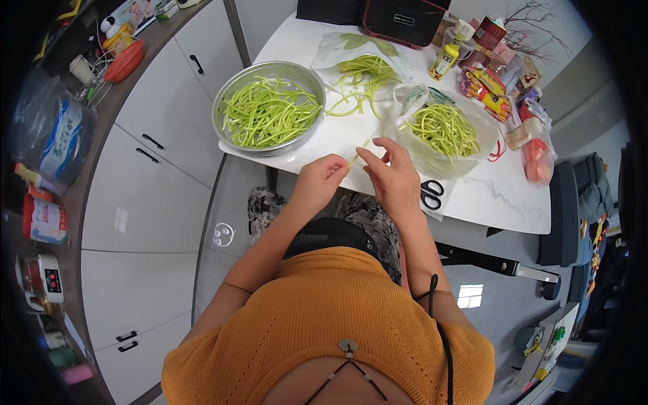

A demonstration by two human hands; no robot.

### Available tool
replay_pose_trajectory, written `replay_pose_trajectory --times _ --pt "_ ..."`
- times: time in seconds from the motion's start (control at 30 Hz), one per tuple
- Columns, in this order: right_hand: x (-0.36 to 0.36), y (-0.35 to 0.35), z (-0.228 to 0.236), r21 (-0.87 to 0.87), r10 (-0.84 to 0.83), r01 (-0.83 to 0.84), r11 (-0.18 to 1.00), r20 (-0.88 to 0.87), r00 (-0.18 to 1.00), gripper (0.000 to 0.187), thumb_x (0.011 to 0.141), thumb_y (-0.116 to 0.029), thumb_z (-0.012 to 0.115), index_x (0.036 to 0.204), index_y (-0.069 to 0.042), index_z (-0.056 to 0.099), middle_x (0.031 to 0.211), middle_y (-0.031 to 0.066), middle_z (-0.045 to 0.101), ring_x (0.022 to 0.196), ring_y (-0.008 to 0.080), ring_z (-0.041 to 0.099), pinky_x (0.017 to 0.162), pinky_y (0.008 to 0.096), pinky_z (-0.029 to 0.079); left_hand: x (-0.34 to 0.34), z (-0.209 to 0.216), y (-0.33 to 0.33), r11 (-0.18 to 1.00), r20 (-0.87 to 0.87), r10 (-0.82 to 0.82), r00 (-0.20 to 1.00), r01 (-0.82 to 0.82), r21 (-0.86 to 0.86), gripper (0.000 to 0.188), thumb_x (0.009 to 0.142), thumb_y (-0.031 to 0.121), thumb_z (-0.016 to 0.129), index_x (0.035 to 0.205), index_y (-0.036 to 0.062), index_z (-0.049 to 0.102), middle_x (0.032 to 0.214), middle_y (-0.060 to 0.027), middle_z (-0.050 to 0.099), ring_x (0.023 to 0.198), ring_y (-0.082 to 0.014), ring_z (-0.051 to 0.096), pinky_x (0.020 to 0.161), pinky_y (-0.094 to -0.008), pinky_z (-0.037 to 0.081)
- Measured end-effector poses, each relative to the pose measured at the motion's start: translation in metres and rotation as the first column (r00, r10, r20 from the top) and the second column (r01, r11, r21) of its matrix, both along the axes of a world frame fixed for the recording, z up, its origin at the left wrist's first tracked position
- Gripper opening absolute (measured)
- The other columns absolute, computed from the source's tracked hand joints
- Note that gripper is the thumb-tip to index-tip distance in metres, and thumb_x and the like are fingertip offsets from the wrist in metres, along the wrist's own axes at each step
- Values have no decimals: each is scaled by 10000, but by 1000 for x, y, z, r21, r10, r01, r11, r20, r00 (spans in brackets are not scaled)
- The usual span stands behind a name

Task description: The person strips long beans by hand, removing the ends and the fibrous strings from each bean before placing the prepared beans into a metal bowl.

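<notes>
Along the left side, white cabinets [145, 202] with black handles; right of them, a white table [503, 202]. On it, left to right: metal basin [270, 69] full of cut green stalks [266, 115], loose long stalks [368, 74] farther back, dark box [403, 23] at far edge, plastic bag [432, 164] holding more stalks, black-handled scissors [432, 194] near edge, packaged goods [486, 94] far right.

Left hand [320, 181]: thumb and forefinger pinched on a thin pale stalk [354, 159]. Right hand [393, 177]: fingers loosely parted, thumb and forefinger apart beside that stalk; can't tell if they touch it. Stalk sits between both hands, at the table's near edge.

White tabletop shows between basin and bag, ahead of the hands; more at near right, past scissors. Bag just beyond right hand.
</notes>
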State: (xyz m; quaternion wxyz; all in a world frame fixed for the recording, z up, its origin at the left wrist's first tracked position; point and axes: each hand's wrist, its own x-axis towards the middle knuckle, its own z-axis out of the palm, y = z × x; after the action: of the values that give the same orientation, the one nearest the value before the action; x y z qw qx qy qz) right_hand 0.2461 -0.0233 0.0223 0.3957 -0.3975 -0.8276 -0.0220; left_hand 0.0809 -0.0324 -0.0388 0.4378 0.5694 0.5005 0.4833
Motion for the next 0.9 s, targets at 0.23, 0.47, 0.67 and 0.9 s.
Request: replay_pose_trajectory --times 0.23,0.47,0.67,0.9 --pt "18 7 -11 -136 97 -95 986 3 995 165 711 -49 670 869 -94 657 838 64 599 691 206 561 600 305 471 5 28 -11 978 -230 68 971 -19 210 98 801 66 636 881 9 646 752 -61 602 622 -106 535 565 -228 426" --pt "23 -2 -17 -661 -134 -360 658 -573 808 44 806 -52 646 814 -18 620 700 6 579 552 52 514 493 200 420 8 31 -14 933 -207 187 960 -108 343 110 799 32 624 899 4 660 751 -71 615 585 -112 553 534 -226 428" --pt "17 -7 -23 -625 -155 -451 637 -677 719 58 805 -49 648 812 -1 615 671 -10 557 524 28 483 474 178 403 19 32 -22 923 -179 162 970 -85 374 117 813 28 609 914 -14 652 747 -88 621 545 -107 570 507 -217 448" --pt "16 -11 -20 -563 -83 -312 765 -566 820 50 787 -36 647 799 3 618 703 30 556 566 60 502 521 206 407 21 29 -21 907 -246 173 954 -57 416 123 827 32 588 927 -14 643 755 -92 621 544 -129 584 502 -231 458"
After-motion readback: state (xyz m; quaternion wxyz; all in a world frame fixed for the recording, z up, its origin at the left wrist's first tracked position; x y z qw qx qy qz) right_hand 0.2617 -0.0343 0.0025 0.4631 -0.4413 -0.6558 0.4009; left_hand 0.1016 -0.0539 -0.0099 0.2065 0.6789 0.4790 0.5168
